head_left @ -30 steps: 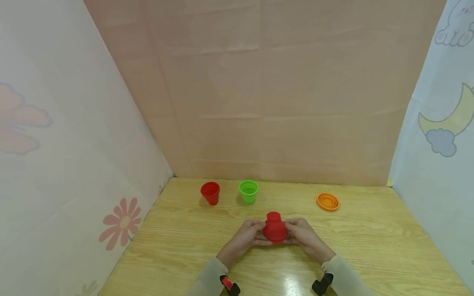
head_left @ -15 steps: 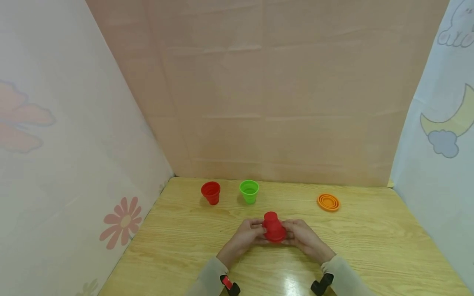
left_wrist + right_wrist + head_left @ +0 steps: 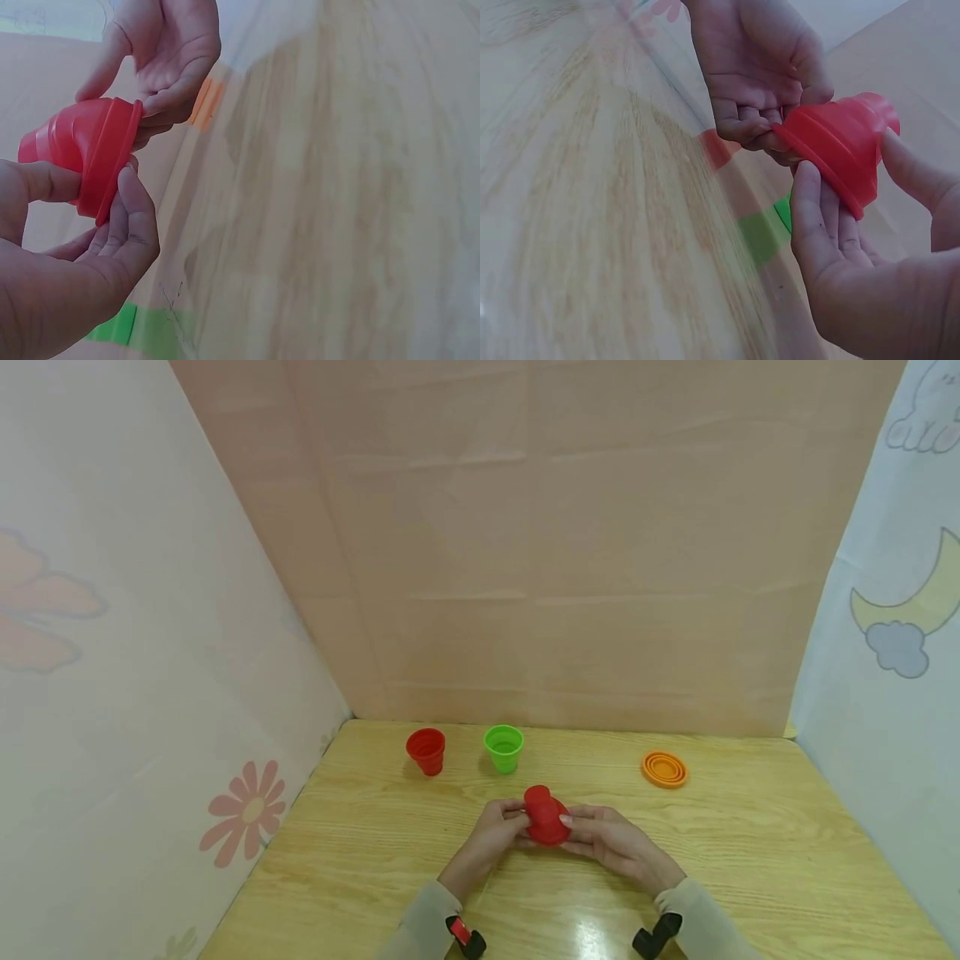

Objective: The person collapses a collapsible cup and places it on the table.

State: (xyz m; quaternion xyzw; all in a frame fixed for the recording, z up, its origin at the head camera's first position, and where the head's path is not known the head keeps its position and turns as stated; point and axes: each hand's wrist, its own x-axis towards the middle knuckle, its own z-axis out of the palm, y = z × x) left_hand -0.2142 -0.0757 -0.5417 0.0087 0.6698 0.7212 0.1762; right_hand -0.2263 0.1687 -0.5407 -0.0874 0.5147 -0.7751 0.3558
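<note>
Both hands hold a red collapsible cup (image 3: 548, 823) between them, its wide rim toward the person and its narrow base pointing away, tipped to the left. The left hand (image 3: 491, 837) pinches its left side, thumb on the wall and fingers under the rim. On the right side, the right hand (image 3: 618, 843) has its thumb on the wall and its fingers at the rim. In the left wrist view the wall of the red cup (image 3: 82, 146) is dented and partly folded. From the right wrist view, fingers of both hands lie along the rim of the red cup (image 3: 836, 146).
At the back left of the wooden table (image 3: 360, 860) stand another red cup (image 3: 426, 750) and a green cup (image 3: 504, 748), both upright and extended. An orange collapsed cup (image 3: 664, 770) lies flat at the back right. A brown paper wall (image 3: 570, 568) rises behind the table.
The held red cup has shifted slightly left and its narrow base has tilted further left. The right thumb has moved onto the cup's wall. The other cups have stayed in place.
</note>
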